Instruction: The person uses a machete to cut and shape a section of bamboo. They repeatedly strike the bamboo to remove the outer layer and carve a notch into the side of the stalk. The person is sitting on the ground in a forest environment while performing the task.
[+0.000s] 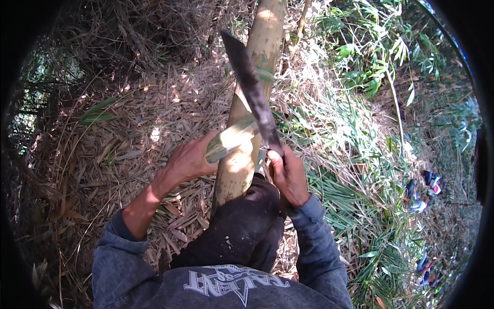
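Observation:
A thick yellowish bamboo pole runs from the far side down to my bent knee in dark trousers. Across it lies a flat greenish-tan strip of bamboo, its left end between the thumb and fingers of my left hand. My right hand, just right of the pole, is wrapped round the handle of a machete. The dark, broad machete blade slants up and to the left over the pole, crossing near the strip's right end. Most of the handle is hidden by my fingers.
Dry fallen bamboo leaves cover the ground. Green leafy cuttings lie to the right, with a thin upright stem beyond. Tangled dry brush stands at the far left. People are small at the right edge.

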`<state>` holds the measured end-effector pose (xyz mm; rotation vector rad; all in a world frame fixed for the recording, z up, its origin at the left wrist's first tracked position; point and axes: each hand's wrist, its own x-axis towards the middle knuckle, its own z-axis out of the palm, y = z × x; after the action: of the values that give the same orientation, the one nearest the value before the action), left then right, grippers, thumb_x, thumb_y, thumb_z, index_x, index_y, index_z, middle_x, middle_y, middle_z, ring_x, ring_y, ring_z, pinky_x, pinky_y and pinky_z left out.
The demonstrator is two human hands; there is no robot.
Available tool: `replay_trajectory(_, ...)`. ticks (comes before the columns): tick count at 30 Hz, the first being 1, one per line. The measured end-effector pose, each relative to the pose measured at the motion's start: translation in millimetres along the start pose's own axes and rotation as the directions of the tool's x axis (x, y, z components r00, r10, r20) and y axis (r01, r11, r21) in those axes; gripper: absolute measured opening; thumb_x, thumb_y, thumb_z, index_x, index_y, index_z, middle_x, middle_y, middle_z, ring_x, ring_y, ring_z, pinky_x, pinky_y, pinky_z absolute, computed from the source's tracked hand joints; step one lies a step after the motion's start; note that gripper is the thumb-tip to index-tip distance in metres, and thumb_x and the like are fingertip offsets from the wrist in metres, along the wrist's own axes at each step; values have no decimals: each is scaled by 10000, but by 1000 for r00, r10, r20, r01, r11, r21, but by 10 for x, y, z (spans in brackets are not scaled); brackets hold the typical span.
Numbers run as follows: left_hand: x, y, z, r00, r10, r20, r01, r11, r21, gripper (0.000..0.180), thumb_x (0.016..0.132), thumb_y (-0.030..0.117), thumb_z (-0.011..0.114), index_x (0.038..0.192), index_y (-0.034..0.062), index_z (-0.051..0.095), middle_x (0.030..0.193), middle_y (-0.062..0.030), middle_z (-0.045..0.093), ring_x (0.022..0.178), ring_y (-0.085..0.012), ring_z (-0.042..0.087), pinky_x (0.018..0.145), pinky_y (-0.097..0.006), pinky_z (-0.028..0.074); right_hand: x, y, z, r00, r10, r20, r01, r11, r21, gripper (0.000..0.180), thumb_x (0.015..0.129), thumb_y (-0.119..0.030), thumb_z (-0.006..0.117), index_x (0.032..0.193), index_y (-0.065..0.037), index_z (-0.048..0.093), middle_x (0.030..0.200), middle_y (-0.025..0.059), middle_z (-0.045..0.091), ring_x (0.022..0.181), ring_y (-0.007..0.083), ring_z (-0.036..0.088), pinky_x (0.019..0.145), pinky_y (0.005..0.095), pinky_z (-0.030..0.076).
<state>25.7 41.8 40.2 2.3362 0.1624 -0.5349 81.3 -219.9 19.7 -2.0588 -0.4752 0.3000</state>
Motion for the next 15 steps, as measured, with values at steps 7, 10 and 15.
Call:
replay_trajectory(7,37,-8,20,999,29,20,-27,997,-67,741,752,231,722,1416,95,421,1007,-224,688,915,-382,690,807,-444,545,-8,311,52,985,58,164,-51,998,-45,246,991,-229,580,968,16,570,642,237,561,538,389,553,530,449,415)
replay_trajectory(10,5,-26,47,1000,8,1,-8,995,-99,753,754,230,716,1429,97,410,1015,-227,688,932,-387,687,817,-447,542,10,296,86,978,96,187,-98,995,3,288,1000,-260,561,936,21,563,634,245,554,564,436,542,532,472,399)
replay_trajectory(15,-11,-55,124,998,-4,-55,4,1000,4,748,760,236,717,1428,98,409,1039,-236,682,941,-395,683,820,-448,542,60,-15,-139,980,14,199,38,967,-252,295,1004,-272,562,905,6,549,602,215,529,536,414,530,516,452,395)
